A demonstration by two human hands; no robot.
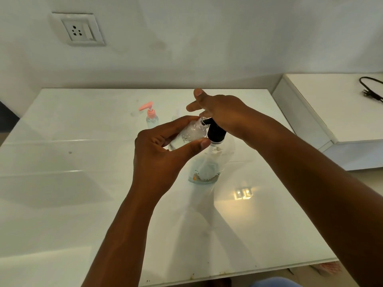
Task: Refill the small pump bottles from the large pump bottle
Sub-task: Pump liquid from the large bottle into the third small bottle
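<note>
My left hand grips a small clear bottle with no cap, tilted so its open neck meets the black pump spout of the large clear bottle. The large bottle stands on the white table. My right hand rests flat on top of the black pump head, fingers straight. A second small bottle with a pink pump stands upright behind, to the left.
A wall socket sits on the wall at the upper left. A lower white shelf with a black cable lies to the right. The table's front edge runs near the bottom of the view.
</note>
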